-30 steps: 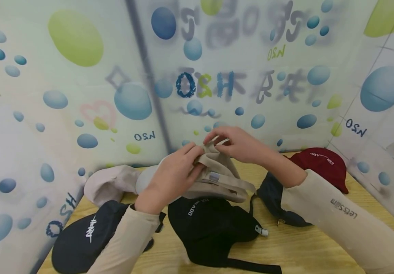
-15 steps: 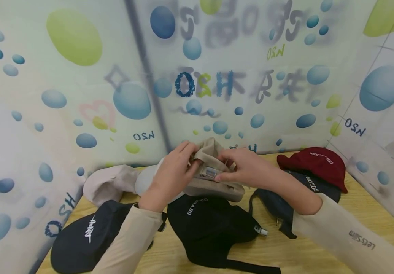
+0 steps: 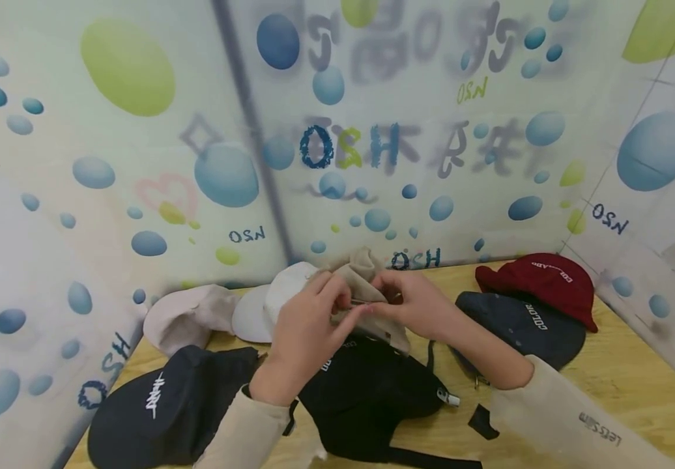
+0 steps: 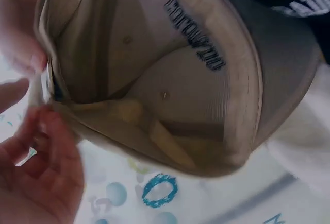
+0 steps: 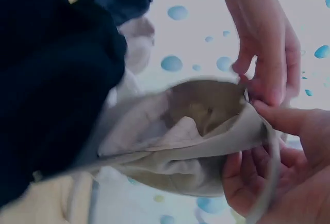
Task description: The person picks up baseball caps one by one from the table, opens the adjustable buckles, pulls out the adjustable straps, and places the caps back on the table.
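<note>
A beige baseball cap (image 3: 363,266) is held up above the table between both hands. My left hand (image 3: 307,335) pinches its back edge near the strap with thumb and fingers. Opposite it, my right hand (image 3: 425,306) pinches the same area, the thumbs almost meeting. Lettering shows inside the crown of the cap (image 4: 154,80) in the left wrist view. A loose strap (image 5: 269,177) hangs beside the right hand in the right wrist view. The fingers mostly hide the buckle.
A black cap (image 3: 373,404) lies below the hands. To the left are a dark "HEART" cap (image 3: 132,417), a pale cap (image 3: 187,316) and a white cap (image 3: 285,293). A navy cap (image 3: 519,329) and a maroon cap (image 3: 543,280) sit right, near the patterned wall (image 3: 466,247).
The right hand has come down from the cap's top to its back strap. Both hands now meet there, and the beige cap has tilted and dropped slightly, uncovering more of the white cap.
</note>
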The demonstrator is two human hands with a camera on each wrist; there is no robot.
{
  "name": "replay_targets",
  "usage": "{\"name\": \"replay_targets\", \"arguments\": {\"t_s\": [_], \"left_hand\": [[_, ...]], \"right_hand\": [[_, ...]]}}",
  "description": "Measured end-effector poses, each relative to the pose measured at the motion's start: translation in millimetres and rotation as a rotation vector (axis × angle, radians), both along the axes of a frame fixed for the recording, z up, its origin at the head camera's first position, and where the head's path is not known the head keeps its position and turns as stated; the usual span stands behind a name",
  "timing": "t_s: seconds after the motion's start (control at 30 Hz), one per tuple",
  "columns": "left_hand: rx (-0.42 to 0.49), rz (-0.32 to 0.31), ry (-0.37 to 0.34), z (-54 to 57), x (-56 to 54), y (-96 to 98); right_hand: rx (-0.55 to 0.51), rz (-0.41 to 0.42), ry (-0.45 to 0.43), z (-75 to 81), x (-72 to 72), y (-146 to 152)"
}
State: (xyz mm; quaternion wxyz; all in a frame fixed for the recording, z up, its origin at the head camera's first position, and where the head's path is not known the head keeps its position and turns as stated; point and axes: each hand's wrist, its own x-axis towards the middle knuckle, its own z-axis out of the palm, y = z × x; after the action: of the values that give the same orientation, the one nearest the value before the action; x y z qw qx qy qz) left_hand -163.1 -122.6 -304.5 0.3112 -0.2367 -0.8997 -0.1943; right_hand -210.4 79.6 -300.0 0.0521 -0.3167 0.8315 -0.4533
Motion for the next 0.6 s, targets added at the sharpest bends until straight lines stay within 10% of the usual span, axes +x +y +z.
{"name": "replay_targets", "arguments": {"t_s": [0.4, 0.6], "left_hand": [[0.086, 0.045, -0.251, -14.8, 5.0, -5.1], [0.08, 0.099, -0.188, -18.2, 4.1, 0.8]], "right_hand": [[-0.171, -0.004, -0.091, -19.7, 3.6, -13], [-0.147, 0.006, -0.059, -20.2, 3.1, -15]]}}
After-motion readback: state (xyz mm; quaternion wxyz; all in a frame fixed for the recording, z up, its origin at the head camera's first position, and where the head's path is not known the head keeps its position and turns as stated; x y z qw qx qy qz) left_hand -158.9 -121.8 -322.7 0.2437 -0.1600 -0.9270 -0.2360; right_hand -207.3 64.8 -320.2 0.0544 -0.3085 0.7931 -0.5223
